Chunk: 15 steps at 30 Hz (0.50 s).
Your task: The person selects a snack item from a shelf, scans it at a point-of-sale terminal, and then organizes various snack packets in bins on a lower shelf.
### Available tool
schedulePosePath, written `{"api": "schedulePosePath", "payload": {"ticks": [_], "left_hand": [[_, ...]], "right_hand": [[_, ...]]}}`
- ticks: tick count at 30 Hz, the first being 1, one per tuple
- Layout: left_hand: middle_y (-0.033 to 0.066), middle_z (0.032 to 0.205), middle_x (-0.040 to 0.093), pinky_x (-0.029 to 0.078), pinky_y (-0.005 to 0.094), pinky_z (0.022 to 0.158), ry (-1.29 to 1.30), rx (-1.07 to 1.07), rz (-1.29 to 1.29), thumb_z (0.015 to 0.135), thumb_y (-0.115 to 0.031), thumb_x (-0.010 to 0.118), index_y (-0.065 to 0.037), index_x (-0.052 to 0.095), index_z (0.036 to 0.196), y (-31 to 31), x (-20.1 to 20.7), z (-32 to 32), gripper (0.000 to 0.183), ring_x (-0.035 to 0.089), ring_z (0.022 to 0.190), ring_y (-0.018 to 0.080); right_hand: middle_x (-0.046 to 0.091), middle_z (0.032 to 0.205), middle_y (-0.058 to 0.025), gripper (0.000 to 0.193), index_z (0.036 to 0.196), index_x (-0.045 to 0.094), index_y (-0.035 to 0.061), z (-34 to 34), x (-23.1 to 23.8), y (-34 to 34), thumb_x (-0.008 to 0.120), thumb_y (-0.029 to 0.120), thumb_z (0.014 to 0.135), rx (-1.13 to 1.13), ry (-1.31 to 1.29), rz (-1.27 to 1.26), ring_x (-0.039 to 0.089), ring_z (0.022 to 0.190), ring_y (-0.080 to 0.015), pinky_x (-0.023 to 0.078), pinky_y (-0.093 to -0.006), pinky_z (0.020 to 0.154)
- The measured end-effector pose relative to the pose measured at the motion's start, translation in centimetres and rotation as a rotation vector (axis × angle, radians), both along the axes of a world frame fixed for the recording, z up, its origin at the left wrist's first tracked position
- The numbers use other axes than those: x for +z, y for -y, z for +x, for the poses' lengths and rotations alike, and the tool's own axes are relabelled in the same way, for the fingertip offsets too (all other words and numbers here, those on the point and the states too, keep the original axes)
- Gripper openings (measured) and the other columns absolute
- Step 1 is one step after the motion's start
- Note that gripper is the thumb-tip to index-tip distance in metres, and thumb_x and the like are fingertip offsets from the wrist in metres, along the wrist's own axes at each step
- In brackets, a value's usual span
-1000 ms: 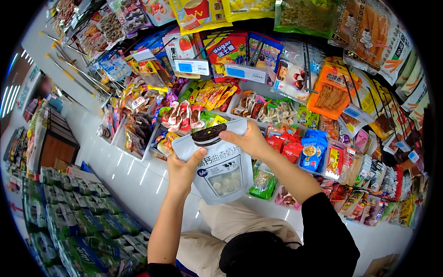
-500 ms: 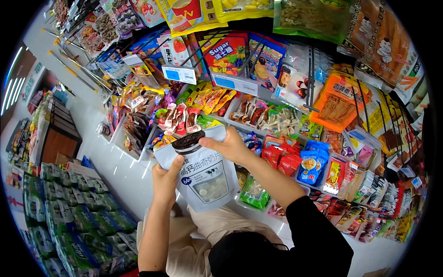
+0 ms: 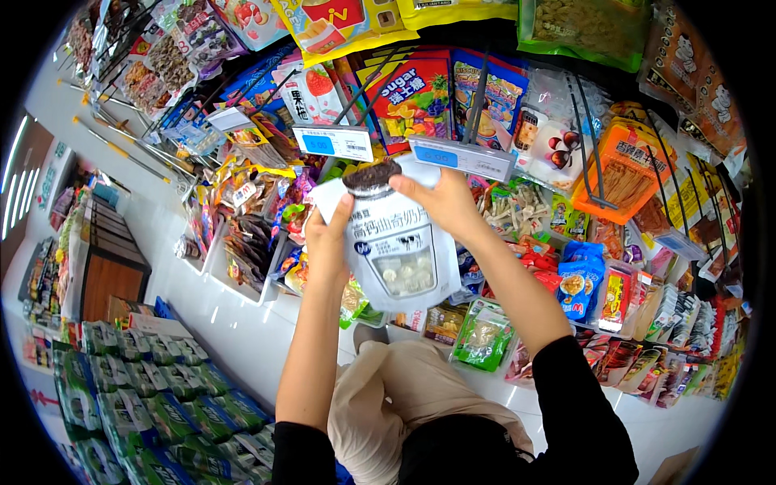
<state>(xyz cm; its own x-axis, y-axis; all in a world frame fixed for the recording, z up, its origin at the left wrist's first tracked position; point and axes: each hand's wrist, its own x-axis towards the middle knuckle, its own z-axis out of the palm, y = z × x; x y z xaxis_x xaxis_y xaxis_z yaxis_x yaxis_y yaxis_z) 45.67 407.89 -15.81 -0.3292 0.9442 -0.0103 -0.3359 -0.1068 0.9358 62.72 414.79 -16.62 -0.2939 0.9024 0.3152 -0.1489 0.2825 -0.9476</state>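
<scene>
Both of my hands hold up a white snack pouch [image 3: 402,263] in front of the shelves. Its front bears a dark sandwich cookie picture at the top and a clear window showing pale pieces inside. My left hand [image 3: 330,234] grips the upper left edge, thumb on the front face. At the upper right edge, my right hand [image 3: 443,202] pinches the pouch, its thumb beside the cookie picture. Both hands' other fingers are mostly hidden behind the pouch. Just beyond its top are a white price tag [image 3: 331,142] and a second price tag [image 3: 462,158] on the hooks.
Bins of wrapped snacks [image 3: 246,250] stand low on both sides of the pouch. Hanging above are bagged sweets, including a red and blue candy bag [image 3: 412,101], and an orange package [image 3: 622,174]. Metal hooks [image 3: 477,97] jut outward. Stacked green packs [image 3: 153,396] fill the lower left.
My hands have carried the pouch upward and farther out, closer to the price tags. My forearms are more extended, and the whole view has shifted slightly.
</scene>
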Motion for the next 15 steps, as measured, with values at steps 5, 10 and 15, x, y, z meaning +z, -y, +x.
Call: {"api": "schedulePosePath", "payload": {"ticks": [5,10,15], "left_hand": [[0.0063,0.101,0.065,0.048,0.0287,0.079,-0.017,-0.05,0.104,0.084,-0.017,0.067,-0.002,0.059,0.107,-3.2,2.1,-2.0,0.028,0.061,0.087,0.0141],[0.0053,0.099,0.066,0.048,0.0274,0.077,-0.038,-0.093,0.136,0.084,-0.014,0.066,-0.004,0.06,0.104,-5.3,3.3,-3.2,0.023,0.061,0.087,0.0128],[0.0049,0.096,0.066,0.049,0.0269,0.075,-0.008,-0.15,0.128,0.084,-0.012,0.066,-0.005,0.062,0.099,-6.9,2.5,-4.5,0.018,0.062,0.084,0.0126]], "right_hand": [[0.067,0.09,-0.0082,0.036,0.099,0.063,0.0016,-1.8,2.3,-1.7,0.071,0.031,0.08,-0.081,-0.022,-0.022,0.063,0.081,-0.0171,0.048,-0.0286,0.073],[0.066,0.087,-0.0072,0.029,0.098,0.062,0.0018,-2.7,3.9,-2.7,0.07,0.024,0.081,-0.097,-0.126,-0.018,0.062,0.078,-0.0126,0.049,-0.0286,0.068],[0.066,0.083,-0.0074,0.028,0.094,0.062,0.0016,-3.4,2.7,-3.8,0.07,0.025,0.08,-0.103,-0.118,-0.031,0.062,0.075,-0.013,0.049,-0.0288,0.066]]}}
